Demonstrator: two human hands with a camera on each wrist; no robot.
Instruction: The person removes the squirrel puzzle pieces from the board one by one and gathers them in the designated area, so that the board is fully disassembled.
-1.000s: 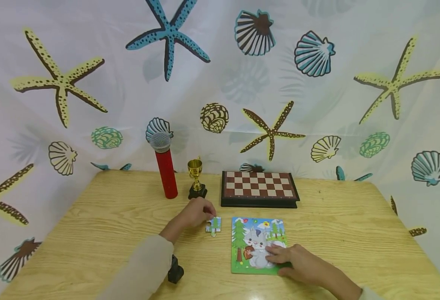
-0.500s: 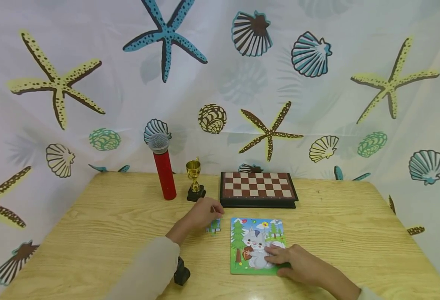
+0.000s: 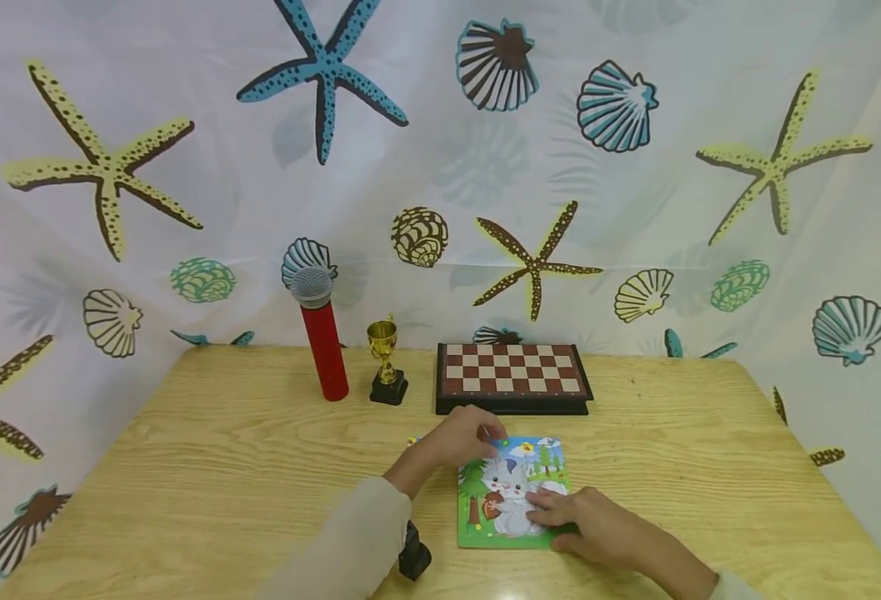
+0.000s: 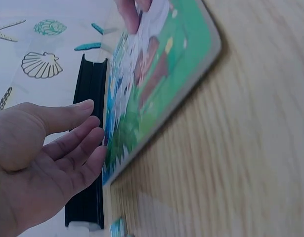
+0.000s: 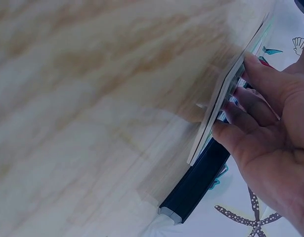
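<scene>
**Steadying a puzzle at the table's near middle**

Lying flat on the table (image 3: 222, 467), just in front of the chessboard (image 3: 513, 377), is the puzzle (image 3: 515, 492): a green-framed picture of a grey animal among trees and clouds. No writing or brand is showing on it that can be read.

The right hand (image 3: 598, 521) is resting on the puzzle's near right part, fingers straight and pressing down on the picture, probably to keep the board from sliding. The right wrist view is showing those fingers (image 5: 255, 106) lying flat along the puzzle's edge.

The left hand (image 3: 463, 437) is hovering at the puzzle's far left corner, fingers reaching onto the picture. In the left wrist view its fingers (image 4: 75, 143) are lying straight and close together, beside the puzzle (image 4: 156, 74); whether they are pinching a piece, I cannot tell. A scrap of loose piece (image 4: 117, 228) is peeking in at the bottom of that view.

Standing further back, left of the chessboard: a small gold trophy (image 3: 386, 362) and a red microphone (image 3: 322, 333), upright. Hanging behind is a curtain (image 3: 635, 208) printed with starfish and shells.
</scene>
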